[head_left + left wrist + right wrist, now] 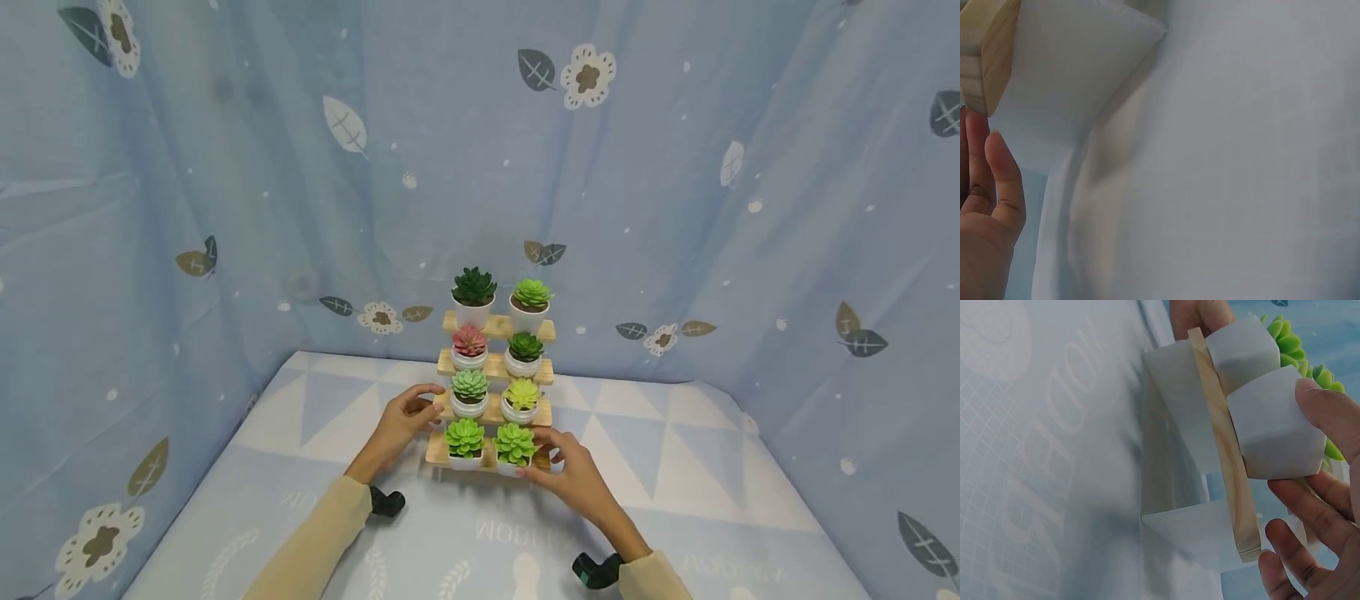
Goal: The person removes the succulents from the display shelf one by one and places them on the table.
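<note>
A wooden four-tier plant stand (497, 367) holds small potted succulents, two on each tier. At the front right of the lowest tier, my right hand (573, 475) pinches the white pot of a bright green succulent (514, 444). Its thumb lies on one face of this white pot (1279, 428) and its index finger on another, against the wooden board (1235, 487). My left hand (401, 421) is at the stand's left side, by the second tier from the bottom. In the left wrist view its fingertips reach the end of a board (991, 59), with the thumb raised beside them.
Beside the pinched pot stands another bright green succulent (465, 437). Higher tiers carry a pink succulent (469, 342), a yellow-green one (522, 393) and several other green ones. The stand rests on a patterned tablecloth (645, 517), with a blue curtain (450, 167) behind it.
</note>
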Tool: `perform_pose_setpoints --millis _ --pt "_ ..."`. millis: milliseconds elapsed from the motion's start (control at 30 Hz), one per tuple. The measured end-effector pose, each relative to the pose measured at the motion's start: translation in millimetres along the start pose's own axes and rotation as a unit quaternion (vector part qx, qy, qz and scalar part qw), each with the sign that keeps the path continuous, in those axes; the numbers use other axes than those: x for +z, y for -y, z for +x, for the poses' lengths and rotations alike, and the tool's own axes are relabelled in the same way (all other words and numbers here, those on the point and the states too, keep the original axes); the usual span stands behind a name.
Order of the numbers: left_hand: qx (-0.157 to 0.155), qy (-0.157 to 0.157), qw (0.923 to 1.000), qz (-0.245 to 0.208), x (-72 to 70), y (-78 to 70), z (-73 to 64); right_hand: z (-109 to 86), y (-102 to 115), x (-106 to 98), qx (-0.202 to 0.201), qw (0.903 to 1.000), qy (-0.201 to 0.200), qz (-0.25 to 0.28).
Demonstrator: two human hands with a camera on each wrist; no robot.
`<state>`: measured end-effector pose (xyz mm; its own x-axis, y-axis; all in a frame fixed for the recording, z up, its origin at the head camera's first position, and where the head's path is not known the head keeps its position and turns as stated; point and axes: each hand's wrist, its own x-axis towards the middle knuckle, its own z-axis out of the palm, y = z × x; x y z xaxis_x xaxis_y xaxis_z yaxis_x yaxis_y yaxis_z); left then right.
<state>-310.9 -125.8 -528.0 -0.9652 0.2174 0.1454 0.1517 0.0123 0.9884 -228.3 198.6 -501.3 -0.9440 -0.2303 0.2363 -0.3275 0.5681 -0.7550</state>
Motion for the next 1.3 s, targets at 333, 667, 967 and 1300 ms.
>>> perform_pose_setpoints --millis 333,667,967,1300 --pt "0.002 -0.004 1.0 -0.001 -0.4 -1.1 1.6 0.2 -1 -5 -0.007 0.9997 0.021 0.01" --pt "0.003 -0.005 1.0 0.002 -2.2 -2.1 1.2 -2.9 -3 -15 0.014 0.999 0.028 0.031" --pt "0.004 -0.002 1.0 0.002 -0.5 2.1 -2.9 -10.2 -12 -29 0.041 0.9982 0.012 0.042" --pt "0.003 0.0 1.0 -0.006 0.7 4.9 -2.3 -11.7 -21 -46 0.055 0.9978 -0.009 0.037"
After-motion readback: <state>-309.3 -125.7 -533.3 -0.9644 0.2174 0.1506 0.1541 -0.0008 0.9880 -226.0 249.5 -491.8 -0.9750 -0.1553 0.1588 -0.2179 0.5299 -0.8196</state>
